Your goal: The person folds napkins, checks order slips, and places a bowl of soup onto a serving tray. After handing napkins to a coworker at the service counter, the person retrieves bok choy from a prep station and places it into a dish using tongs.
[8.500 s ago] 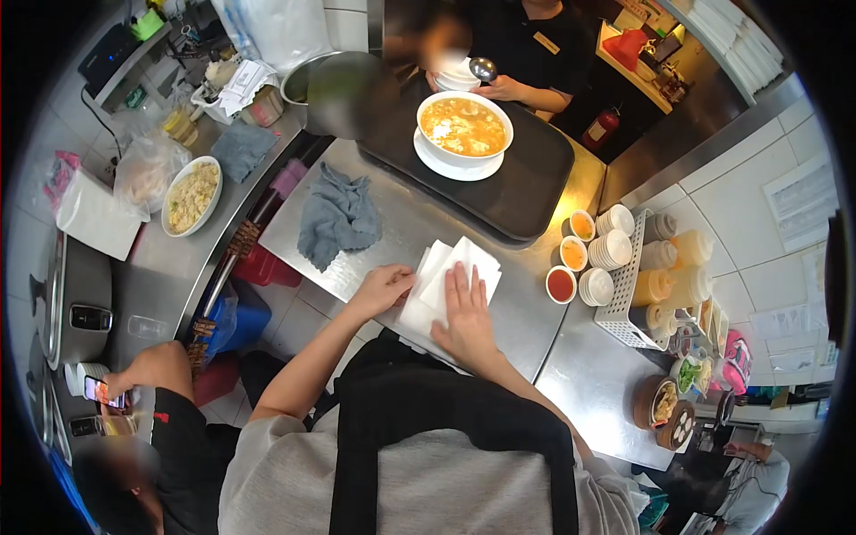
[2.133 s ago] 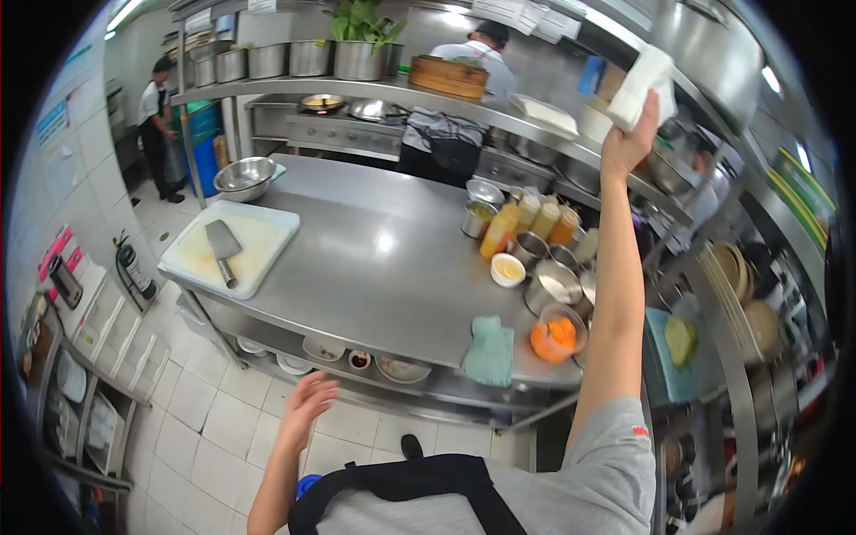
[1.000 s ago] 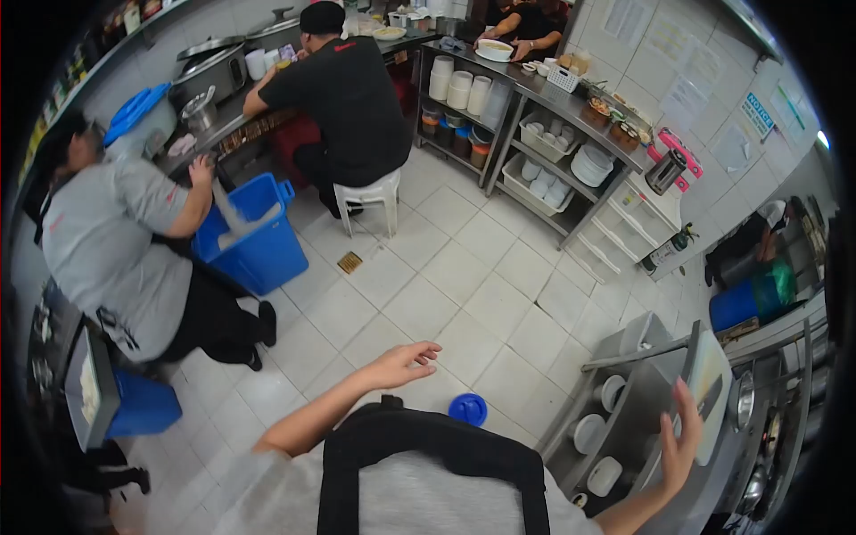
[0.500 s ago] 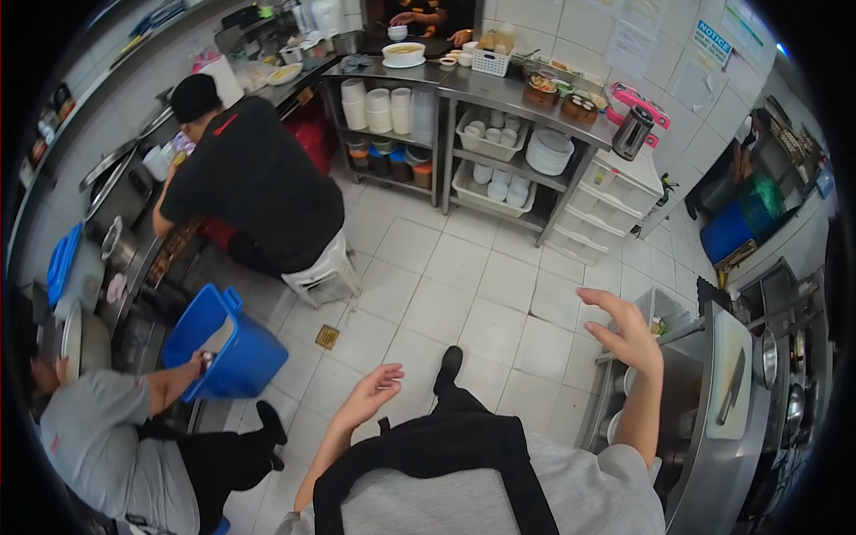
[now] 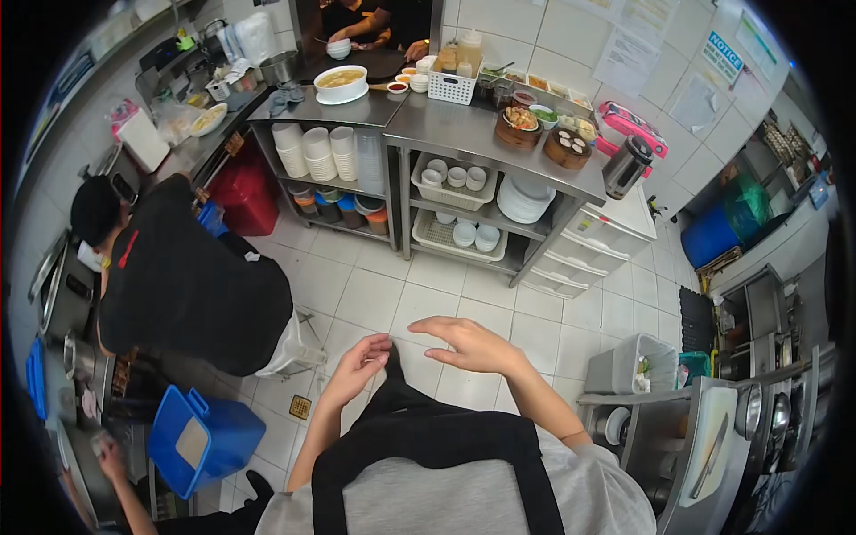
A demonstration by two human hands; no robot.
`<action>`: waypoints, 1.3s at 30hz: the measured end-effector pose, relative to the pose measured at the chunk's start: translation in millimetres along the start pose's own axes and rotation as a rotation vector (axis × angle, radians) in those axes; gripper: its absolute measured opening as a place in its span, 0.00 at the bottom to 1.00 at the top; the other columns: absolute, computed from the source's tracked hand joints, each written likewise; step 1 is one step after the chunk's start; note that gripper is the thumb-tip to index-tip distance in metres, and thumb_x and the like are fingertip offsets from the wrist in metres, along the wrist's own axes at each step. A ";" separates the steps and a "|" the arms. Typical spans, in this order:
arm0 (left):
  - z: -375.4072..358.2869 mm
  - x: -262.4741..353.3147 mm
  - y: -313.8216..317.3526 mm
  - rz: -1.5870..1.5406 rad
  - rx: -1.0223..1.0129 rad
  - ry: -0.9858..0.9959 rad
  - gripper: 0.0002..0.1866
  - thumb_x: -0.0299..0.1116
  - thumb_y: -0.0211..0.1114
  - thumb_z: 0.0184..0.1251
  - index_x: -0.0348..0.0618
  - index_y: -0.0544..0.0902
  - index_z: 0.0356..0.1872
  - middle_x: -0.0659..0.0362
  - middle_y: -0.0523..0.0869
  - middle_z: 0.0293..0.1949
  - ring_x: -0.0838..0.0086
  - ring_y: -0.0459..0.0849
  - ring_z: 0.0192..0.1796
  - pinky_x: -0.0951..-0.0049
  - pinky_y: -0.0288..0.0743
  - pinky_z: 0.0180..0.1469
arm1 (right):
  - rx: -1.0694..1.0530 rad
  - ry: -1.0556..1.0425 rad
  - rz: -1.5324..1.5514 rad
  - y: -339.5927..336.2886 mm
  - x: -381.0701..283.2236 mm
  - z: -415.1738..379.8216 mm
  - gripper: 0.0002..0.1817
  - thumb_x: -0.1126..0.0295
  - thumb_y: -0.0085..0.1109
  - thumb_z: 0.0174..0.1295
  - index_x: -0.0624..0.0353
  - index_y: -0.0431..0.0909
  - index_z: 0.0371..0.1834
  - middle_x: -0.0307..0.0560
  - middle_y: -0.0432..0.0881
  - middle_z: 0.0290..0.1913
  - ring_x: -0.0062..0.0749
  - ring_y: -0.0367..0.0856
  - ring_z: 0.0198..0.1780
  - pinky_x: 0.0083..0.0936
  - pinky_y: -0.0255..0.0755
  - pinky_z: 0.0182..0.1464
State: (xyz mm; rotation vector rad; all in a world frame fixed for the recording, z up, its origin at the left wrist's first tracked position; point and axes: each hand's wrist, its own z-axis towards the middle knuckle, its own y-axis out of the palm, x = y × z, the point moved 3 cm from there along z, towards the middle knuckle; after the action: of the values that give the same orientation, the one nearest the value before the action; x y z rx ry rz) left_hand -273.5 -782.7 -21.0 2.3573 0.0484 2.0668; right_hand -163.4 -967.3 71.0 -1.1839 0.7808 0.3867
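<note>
Hovering above the tiled floor (image 5: 428, 308), the wearer's left hand (image 5: 359, 364) and right hand (image 5: 473, 346) are both empty, with fingers loosely bent and unclenched. The fingertips face each other and stand just apart. The white stool (image 5: 299, 346), which is the furniture nearest the left hand, lies to the wearer's left; on it sits a person in a black shirt (image 5: 196, 267), leaning toward the side worktop. Straight ahead, beyond both hands and well apart from them, runs the steel counter (image 5: 432, 123).

At the counter's left end, a white bowl (image 5: 334, 93) of soup rests on a white plate (image 5: 357, 95). To its right follow a perforated basket (image 5: 452, 88) holding bottles, then two round steamers (image 5: 567, 152) side by side, and a metal jug (image 5: 629, 165) near the right end. Shelves below bear stacked cups (image 5: 316, 153) and white plates in a pile (image 5: 524, 198).

Behind the counter, at the hatch, a co-worker's hand touches small white bowls (image 5: 339, 50). Lower left: an uncovered blue bin (image 5: 234, 437), with another person's hand (image 5: 111, 459) beside it. Lower right: a knife (image 5: 711, 455) lying on a white cutting board (image 5: 700, 428).
</note>
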 end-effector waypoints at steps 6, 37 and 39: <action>134.1 2.4 -65.1 -0.016 -0.010 -0.002 0.16 0.27 0.57 0.64 0.36 0.72 0.53 0.55 0.80 0.47 0.75 0.77 0.49 0.75 0.70 0.53 | 0.159 0.239 0.026 -52.8 104.6 39.1 0.19 0.70 0.57 0.57 0.62 0.72 0.53 0.54 0.77 0.51 0.49 0.75 0.52 0.34 0.69 0.54; 173.9 31.7 -179.5 0.539 0.722 -0.102 0.16 0.37 0.61 0.59 0.38 0.75 0.45 0.51 0.82 0.39 0.58 0.81 0.43 0.61 0.74 0.45 | -0.512 -0.110 0.164 -70.9 232.5 350.2 0.19 0.74 0.56 0.55 0.66 0.73 0.51 0.55 0.79 0.47 0.40 0.78 0.48 0.31 0.69 0.51; 144.8 33.2 -159.4 0.484 0.860 -0.114 0.15 0.35 0.60 0.61 0.37 0.75 0.45 0.50 0.82 0.39 0.59 0.82 0.43 0.64 0.75 0.45 | -0.562 -0.203 0.122 -63.2 214.9 366.8 0.19 0.73 0.56 0.54 0.65 0.73 0.51 0.56 0.78 0.47 0.43 0.78 0.49 0.31 0.69 0.51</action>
State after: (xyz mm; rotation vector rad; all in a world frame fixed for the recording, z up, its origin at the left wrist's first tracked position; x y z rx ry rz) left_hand -128.6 -620.2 -11.0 3.2375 0.5118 2.4578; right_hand 148.5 -676.1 18.9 -1.5903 0.5816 0.8532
